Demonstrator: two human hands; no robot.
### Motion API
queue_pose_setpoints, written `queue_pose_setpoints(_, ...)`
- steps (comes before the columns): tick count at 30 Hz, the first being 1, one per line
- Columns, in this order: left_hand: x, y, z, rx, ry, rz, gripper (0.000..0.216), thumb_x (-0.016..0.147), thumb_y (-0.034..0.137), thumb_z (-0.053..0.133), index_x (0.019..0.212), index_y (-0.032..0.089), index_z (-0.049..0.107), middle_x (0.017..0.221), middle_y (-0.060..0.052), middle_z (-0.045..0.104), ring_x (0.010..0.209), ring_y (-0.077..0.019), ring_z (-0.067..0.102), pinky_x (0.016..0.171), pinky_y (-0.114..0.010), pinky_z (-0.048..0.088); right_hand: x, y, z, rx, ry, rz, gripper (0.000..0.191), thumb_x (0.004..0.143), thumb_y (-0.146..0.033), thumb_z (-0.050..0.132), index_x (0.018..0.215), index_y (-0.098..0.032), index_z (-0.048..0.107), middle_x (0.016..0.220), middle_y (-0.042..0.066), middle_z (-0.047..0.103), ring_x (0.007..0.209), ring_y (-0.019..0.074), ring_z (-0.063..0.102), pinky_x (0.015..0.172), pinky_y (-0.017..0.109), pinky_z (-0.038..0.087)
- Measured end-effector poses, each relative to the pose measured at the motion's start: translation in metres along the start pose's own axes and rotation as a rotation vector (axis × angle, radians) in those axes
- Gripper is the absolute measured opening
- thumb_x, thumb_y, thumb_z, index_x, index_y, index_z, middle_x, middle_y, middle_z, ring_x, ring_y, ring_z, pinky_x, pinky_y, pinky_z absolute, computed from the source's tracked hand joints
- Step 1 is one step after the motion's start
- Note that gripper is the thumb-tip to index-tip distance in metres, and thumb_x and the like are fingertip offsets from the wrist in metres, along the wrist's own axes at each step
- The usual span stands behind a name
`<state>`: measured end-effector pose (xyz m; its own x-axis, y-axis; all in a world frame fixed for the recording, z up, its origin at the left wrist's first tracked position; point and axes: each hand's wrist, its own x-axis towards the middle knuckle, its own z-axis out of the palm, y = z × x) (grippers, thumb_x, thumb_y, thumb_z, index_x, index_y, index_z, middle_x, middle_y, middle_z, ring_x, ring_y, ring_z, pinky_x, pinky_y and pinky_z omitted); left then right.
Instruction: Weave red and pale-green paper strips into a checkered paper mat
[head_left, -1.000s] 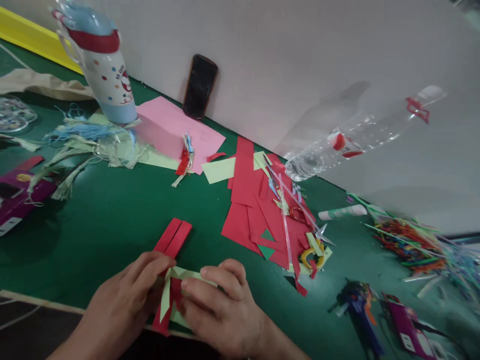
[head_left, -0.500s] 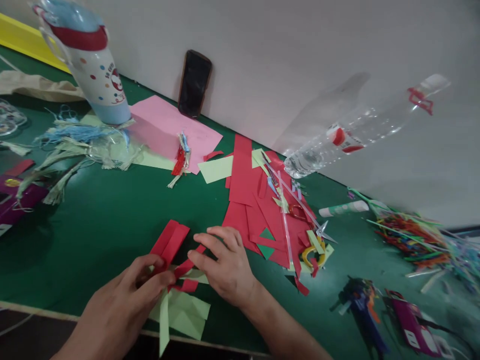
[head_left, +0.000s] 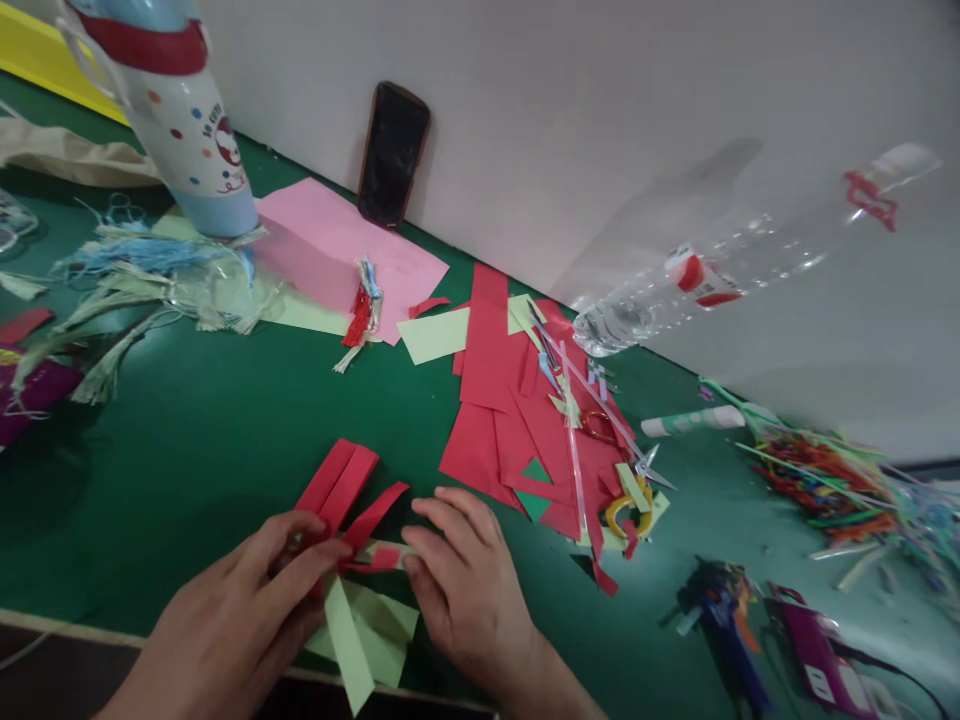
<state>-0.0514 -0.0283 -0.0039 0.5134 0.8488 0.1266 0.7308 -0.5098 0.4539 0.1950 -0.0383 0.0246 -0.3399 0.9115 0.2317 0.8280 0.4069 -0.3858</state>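
Green tabletop (head_left: 187, 440) is being backed by a white wall, with craft litter spread across it. Near the front edge, crossed red paper strips (head_left: 337, 485) are being pinched between the thumb and fingers of the left hand (head_left: 240, 610), which is closed tightly on them where they meet the light green paper strips (head_left: 360, 635). The green strips are being held under and between both hands, one end jutting out over the table edge. The right hand (head_left: 469, 590) is being kept loosely spread, its fingertips (head_left: 420, 545) being pressed down on the crossing just beside the left thumb; nothing is being gripped by it.

Behind the hands, a pile of red paper offcuts (head_left: 495, 400) is being shown with yellow-handled scissors (head_left: 626, 510) lying at its near end. A pink sheet (head_left: 330, 250) and a small tassel (head_left: 360, 315) are lying farther left, below a phone (head_left: 392, 155) being propped against the wall. A dotted flask (head_left: 180, 120), a clear plastic bottle (head_left: 712, 280) and a glue stick (head_left: 690, 422) are also being seen.
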Motion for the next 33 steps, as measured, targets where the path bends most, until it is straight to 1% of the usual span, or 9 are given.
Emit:
queue_pose_setpoints(4, -0.003, -0.001, 0.005, 0.069, 0.025, -0.002, 0.028, 0.093, 0.035, 0.047, 0.117, 0.030, 0.062, 0.117, -0.007, 0.064, 0.080, -0.0189, 0.072, 0.064, -0.027, 0.058, -0.018, -0.006, 0.001, -0.092, -0.113, -0.117, 0.032, 0.095, -0.039, 0.054, 0.119, -0.021, 0.064, 0.134, 0.008, 0.061, 0.130, 0.0312, 0.045, 0.106, 0.051, 0.042)
queue_pose_setpoints(9, -0.002, -0.001, 0.008, 0.114, 0.011, 0.008, 0.038, 0.095, 0.035, 0.044, 0.131, 0.029, 0.052, 0.121, -0.008, 0.063, 0.091, -0.0222, 0.072, 0.066, -0.030, 0.059, -0.027, -0.007, -0.001, -0.081, -0.171, -0.170, 0.036, 0.094, -0.046, 0.055, 0.121, -0.023, 0.063, 0.135, 0.005, 0.061, 0.131, 0.0301, 0.045, 0.111, 0.051, 0.037)
queue_pose_setpoints(13, 0.000, 0.003, 0.004, 0.033, 0.015, -0.036, 0.042, 0.094, 0.040, 0.047, 0.133, 0.025, 0.046, 0.115, -0.008, 0.066, 0.089, -0.0206, 0.071, 0.068, -0.029, 0.059, -0.026, -0.007, -0.007, -0.009, -0.027, -0.121, 0.024, 0.096, -0.031, 0.052, 0.113, -0.021, 0.066, 0.125, 0.006, 0.066, 0.124, 0.0263, 0.051, 0.109, 0.046, 0.040)
queue_pose_setpoints(16, 0.000, 0.004, 0.000, -0.060, 0.006, -0.063, 0.028, 0.093, 0.039, 0.051, 0.117, 0.024, 0.053, 0.107, -0.006, 0.067, 0.079, -0.0172, 0.071, 0.064, -0.024, 0.057, -0.021, -0.008, -0.009, 0.018, 0.076, -0.074, 0.024, 0.092, -0.014, 0.050, 0.110, -0.019, 0.066, 0.117, 0.007, 0.068, 0.119, 0.0232, 0.053, 0.107, 0.040, 0.042)
queue_pose_setpoints(18, -0.001, 0.003, 0.000, -0.058, 0.003, -0.021, 0.020, 0.092, 0.036, 0.052, 0.109, 0.027, 0.058, 0.109, -0.005, 0.066, 0.083, -0.0175, 0.071, 0.068, -0.025, 0.058, -0.016, -0.009, -0.007, 0.002, 0.083, -0.095, 0.031, 0.090, -0.011, 0.048, 0.114, -0.018, 0.065, 0.121, 0.006, 0.067, 0.122, 0.0242, 0.050, 0.109, 0.040, 0.039)
queue_pose_setpoints(23, -0.006, -0.003, 0.003, -0.009, 0.030, 0.087, 0.017, 0.093, 0.032, 0.051, 0.103, 0.029, 0.064, 0.111, -0.006, 0.064, 0.093, -0.0183, 0.069, 0.077, -0.026, 0.057, 0.004, -0.006, 0.006, -0.078, -0.171, -0.256, 0.043, 0.091, -0.025, 0.048, 0.133, -0.019, 0.055, 0.147, 0.003, 0.050, 0.139, 0.0322, 0.031, 0.116, 0.054, 0.023)
queue_pose_setpoints(27, -0.006, -0.003, 0.004, 0.034, 0.063, 0.143, 0.022, 0.095, 0.033, 0.048, 0.107, 0.028, 0.065, 0.109, -0.006, 0.065, 0.093, -0.0181, 0.068, 0.077, -0.027, 0.057, 0.013, -0.001, 0.011, -0.118, -0.349, -0.227, 0.043, 0.097, -0.028, 0.044, 0.139, -0.022, 0.049, 0.152, 0.005, 0.044, 0.142, 0.0331, 0.028, 0.114, 0.062, 0.022)
queue_pose_setpoints(29, -0.005, -0.002, 0.003, 0.045, 0.068, 0.160, 0.024, 0.096, 0.033, 0.046, 0.109, 0.028, 0.065, 0.107, -0.006, 0.065, 0.092, -0.0179, 0.068, 0.077, -0.027, 0.057, 0.015, 0.005, 0.012, -0.123, -0.355, -0.198, 0.043, 0.099, -0.029, 0.042, 0.140, -0.023, 0.049, 0.153, 0.006, 0.043, 0.142, 0.0335, 0.028, 0.113, 0.063, 0.024)
queue_pose_setpoints(33, -0.001, 0.000, 0.000, 0.045, 0.056, 0.151, 0.027, 0.097, 0.033, 0.045, 0.116, 0.029, 0.065, 0.105, -0.005, 0.065, 0.090, -0.0171, 0.069, 0.076, -0.025, 0.057, 0.014, 0.016, 0.006, -0.133, -0.215, -0.074, 0.044, 0.097, -0.017, 0.040, 0.139, -0.019, 0.052, 0.149, 0.009, 0.048, 0.141, 0.0322, 0.033, 0.113, 0.058, 0.031)
